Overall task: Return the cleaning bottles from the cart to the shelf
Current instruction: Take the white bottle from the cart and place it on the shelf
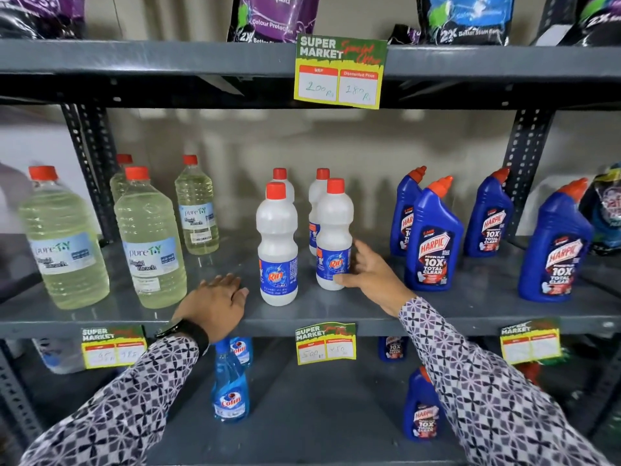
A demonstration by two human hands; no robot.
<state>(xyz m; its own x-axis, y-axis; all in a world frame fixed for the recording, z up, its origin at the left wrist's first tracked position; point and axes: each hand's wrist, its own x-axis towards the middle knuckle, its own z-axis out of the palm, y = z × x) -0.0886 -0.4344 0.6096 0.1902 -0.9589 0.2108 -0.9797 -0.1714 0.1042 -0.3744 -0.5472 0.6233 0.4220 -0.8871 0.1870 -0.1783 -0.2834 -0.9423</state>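
Several white Rin bottles with red caps stand on the grey middle shelf (pixel 336 317). My right hand (pixel 366 277) wraps the lower part of the front right Rin bottle (pixel 334 230), which stands upright on the shelf, thumb across its front and fingers at its right side. My left hand (pixel 215 297) lies flat and open on the shelf, just left of the front left Rin bottle (pixel 277 243), and I cannot tell if the thumb touches it. Two more Rin bottles (pixel 316 193) stand behind. No cart is in view.
Clear bleach bottles (pixel 149 243) stand to the left, blue Harpic bottles (pixel 431 237) to the right. Price tags (pixel 325 343) hang on the shelf edges. Below stand a blue Colin spray bottle (pixel 230 391) and another Harpic bottle (pixel 421 408). Detergent pouches (pixel 268 15) fill the top shelf.
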